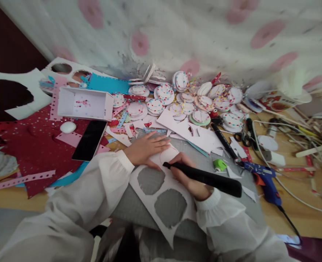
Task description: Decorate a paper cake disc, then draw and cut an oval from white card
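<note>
My left hand (147, 149) lies flat with fingers spread on a white card sheet (147, 198), pressing its upper part. Two large rough-edged round holes are cut through the sheet's lower part. My right hand (188, 176) grips a long black pen-shaped tool (210, 178), its tip close to the card beside my left thumb. I cannot make out a blade or nib. A faint reddish curved line (162, 156) shows on the card between my hands. Under the sheet lies a grey cutting mat (133, 203).
Behind my hands are many decorated paper discs (165, 92) and white scraps (188, 127). To the left are a phone (90, 140), a white box (81, 103) and red paper (40, 145). To the right are a black marker (223, 141), scissors (242, 138) and a blue glue gun (267, 182).
</note>
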Motion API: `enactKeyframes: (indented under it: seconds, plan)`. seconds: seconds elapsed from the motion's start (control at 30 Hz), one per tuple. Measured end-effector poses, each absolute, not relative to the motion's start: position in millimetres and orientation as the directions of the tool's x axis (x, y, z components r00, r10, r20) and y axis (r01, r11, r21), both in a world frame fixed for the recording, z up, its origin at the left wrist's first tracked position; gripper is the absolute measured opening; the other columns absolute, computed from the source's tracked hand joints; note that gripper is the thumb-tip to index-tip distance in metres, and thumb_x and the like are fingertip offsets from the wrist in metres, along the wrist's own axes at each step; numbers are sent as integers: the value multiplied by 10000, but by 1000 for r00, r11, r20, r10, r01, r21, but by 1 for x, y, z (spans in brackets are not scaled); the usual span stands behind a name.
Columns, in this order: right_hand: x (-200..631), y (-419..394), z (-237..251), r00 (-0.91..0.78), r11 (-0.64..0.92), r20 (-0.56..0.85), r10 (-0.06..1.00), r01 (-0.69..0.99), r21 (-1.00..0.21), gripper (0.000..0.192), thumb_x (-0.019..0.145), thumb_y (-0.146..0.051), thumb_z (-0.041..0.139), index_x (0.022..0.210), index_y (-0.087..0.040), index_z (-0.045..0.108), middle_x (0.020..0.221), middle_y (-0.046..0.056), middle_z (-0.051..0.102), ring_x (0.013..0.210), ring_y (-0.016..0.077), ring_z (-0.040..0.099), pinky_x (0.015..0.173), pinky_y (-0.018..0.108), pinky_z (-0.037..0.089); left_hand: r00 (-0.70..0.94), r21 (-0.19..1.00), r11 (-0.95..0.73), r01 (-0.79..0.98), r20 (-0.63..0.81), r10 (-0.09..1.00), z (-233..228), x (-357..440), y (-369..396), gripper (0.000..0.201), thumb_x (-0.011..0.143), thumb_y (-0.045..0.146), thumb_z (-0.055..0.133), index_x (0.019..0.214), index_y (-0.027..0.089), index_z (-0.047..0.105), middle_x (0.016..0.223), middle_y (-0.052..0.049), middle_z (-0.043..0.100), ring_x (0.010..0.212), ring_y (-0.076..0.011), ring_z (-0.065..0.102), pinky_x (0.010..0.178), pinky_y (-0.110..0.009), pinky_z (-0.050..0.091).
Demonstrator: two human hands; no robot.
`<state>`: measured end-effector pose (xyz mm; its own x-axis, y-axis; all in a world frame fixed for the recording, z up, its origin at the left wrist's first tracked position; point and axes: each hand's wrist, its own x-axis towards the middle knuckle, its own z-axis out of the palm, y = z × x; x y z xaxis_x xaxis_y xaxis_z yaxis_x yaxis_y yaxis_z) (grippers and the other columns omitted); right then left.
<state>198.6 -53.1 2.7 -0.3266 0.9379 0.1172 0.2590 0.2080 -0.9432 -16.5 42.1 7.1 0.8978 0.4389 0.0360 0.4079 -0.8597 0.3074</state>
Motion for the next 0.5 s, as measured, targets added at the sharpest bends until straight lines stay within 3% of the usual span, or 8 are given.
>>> enactKeyframes:
  seconds: [0.13,0.2,0.37,0.5]
  plan:
    - [187,-60,-5,25,1,2,1000,45,-999,130,911,-352,525,978,-245,493,655,-60,487,530,116,435,493,222,349,850,264,-825,499,37,526,12,-21,36,570,925,469,519,1424,214,422,1519,-112,394,1428,-263,330,1193,-521,96]
    - [184,-60,-3,117,-16,-14,993,13,-1000,166,899,-368,551,998,-244,506,661,-61,487,554,117,447,526,224,367,821,291,-792,536,37,569,11,-19,27,566,932,435,503,1437,199,406,1523,-122,384,1431,-264,324,1193,-519,120]
    - [196,-46,13,25,130,136,990,160,-979,160,839,-303,608,974,-233,560,869,0,594,768,152,550,682,266,433,733,360,-696,622,45,679,5,-2,5,818,848,587,540,1488,132,314,1549,-175,305,1451,-305,264,1192,-539,114]
    - [206,-34,9,-138,227,199,970,230,-946,97,787,-251,589,870,-224,546,754,-24,564,647,139,512,609,258,410,732,342,-693,635,22,681,-1,7,3,984,789,756,484,1510,129,253,1578,-158,237,1467,-316,209,1192,-536,56]
